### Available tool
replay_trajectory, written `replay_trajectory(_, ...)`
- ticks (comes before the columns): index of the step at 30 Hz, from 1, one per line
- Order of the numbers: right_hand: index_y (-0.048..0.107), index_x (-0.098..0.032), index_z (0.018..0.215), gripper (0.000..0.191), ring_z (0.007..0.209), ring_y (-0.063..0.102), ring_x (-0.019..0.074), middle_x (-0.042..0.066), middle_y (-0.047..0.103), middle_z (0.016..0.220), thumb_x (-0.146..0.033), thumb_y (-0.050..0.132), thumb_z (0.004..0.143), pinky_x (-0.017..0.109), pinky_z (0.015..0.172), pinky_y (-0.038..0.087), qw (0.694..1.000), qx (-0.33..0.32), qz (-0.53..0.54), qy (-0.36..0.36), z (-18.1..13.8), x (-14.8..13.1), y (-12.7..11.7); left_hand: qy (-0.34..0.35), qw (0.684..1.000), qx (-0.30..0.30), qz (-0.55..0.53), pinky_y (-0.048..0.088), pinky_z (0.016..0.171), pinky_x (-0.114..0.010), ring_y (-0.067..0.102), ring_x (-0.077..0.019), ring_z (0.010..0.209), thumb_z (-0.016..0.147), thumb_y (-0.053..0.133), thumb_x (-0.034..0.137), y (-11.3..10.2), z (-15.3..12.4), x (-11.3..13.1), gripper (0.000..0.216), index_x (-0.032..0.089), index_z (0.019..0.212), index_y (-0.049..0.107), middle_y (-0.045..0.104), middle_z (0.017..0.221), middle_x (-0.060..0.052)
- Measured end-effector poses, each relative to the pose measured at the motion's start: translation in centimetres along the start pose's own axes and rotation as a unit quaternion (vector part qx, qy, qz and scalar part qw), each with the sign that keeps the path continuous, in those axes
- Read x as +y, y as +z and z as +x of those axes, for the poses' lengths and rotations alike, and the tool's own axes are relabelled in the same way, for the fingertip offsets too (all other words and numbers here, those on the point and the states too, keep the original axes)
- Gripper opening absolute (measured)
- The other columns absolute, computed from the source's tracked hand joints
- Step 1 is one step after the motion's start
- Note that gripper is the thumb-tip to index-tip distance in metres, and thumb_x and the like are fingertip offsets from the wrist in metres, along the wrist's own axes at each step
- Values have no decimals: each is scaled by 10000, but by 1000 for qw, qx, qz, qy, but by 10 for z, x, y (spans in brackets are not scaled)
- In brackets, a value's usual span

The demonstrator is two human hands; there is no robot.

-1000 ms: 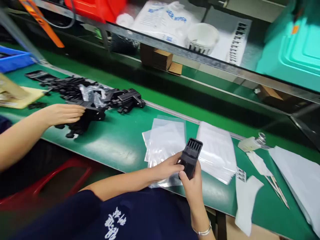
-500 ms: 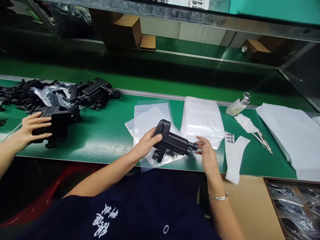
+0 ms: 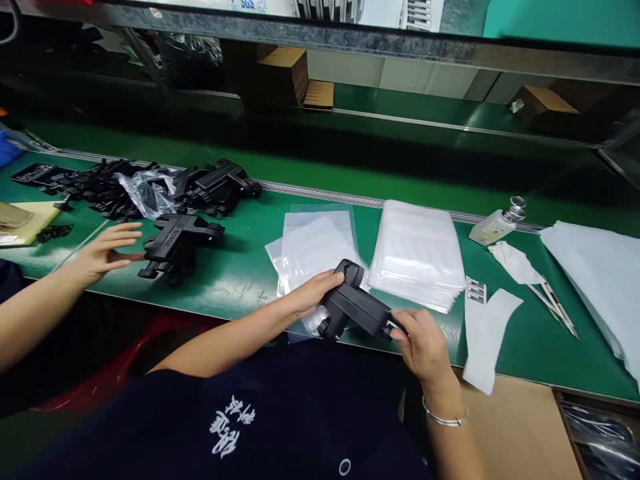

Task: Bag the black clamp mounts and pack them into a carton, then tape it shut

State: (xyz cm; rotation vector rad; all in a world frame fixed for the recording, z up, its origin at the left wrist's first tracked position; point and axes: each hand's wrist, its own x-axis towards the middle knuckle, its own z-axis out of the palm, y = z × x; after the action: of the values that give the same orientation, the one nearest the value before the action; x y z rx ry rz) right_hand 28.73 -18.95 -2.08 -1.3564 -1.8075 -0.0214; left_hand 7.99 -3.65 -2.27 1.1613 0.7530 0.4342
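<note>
Plastic, matte and black, makes up the blocky device [image 3: 367, 312], which is tilted, held up at the table's front edge. The left hand [image 3: 317, 293] is closed on its rounded upper end, thumb laid on top; the right hand [image 3: 423, 337], with a thin shiny bracelet [image 3: 445, 421] at the wrist, pinches the narrow far end between thumb and fingertips. A short stub with a knob juts from the device's underside.

Behind the left hand lie loose clear bags [image 3: 320, 243], thin, glossy and overlapping askew. To their right sits a thick stack [image 3: 420, 247] of milky, soft-cornered bags, its front edges layered like pages. Farther right are a squarish bottle [image 3: 493, 228] with a round metallic cap, a crumpled white wad [image 3: 517, 263], a curling forked paper strip [image 3: 487, 347] and broad smooth white sheets [image 3: 595, 287]. The green table [image 3: 240, 273] has a slick surface that catches the light.

On the left, a co-worker's hand [image 3: 107, 253], fingers spread, is beside a second angular black unit [image 3: 173, 240]; whether it touches, I cannot tell. Behind lies a jumbled black pile [image 3: 107, 190] with a wrinkled clear wrapper [image 3: 150, 190].
</note>
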Motion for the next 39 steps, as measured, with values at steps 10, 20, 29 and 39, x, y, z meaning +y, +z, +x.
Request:
replay_trajectory(10, 583, -245, 1215, 336, 1055, 608, 245, 85, 624, 1104, -229, 627, 883, 424, 876, 525, 980, 101, 45, 168, -12, 19, 16, 450, 812, -107, 357, 442, 1061, -448, 554, -255, 1270, 864, 629, 200, -23, -17, 13, 454, 232, 1296, 495, 623, 1308, -128)
replay_trajectory(20, 533, -247, 1346, 458, 1031, 630, 241, 100, 650, 1095, -162, 605, 902, 392, 817, 571, 997, 49, -47, 47, 13, -2, 16, 305, 922, -17, 237, 496, 946, -403, 637, -272, 1094, 760, 752, 417, -40, -29, 5, 532, 207, 1211, 565, 666, 1192, -114)
replay_trajectory(29, 351, -108, 1494, 707, 904, 672, 255, 181, 682, 1044, -40, 638, 852, 348, 684, 585, 962, -30, -169, -213, 42, -7, 10, 195, 975, 4, 103, 496, 898, -381, 630, -278, 1043, 672, 785, 555, -59, -43, 2, 695, 202, 1218, 539, 641, 1135, -94)
replay_trajectory(39, 531, -131, 1286, 356, 834, 654, 228, 138, 666, 961, -147, 544, 931, 356, 640, 587, 961, -21, -142, -234, 45, -17, 21, 219, 967, 2, 128, 534, 884, -388, 640, -292, 1079, 799, 664, 587, -73, -52, 0, 659, 216, 1315, 488, 606, 1241, -120)
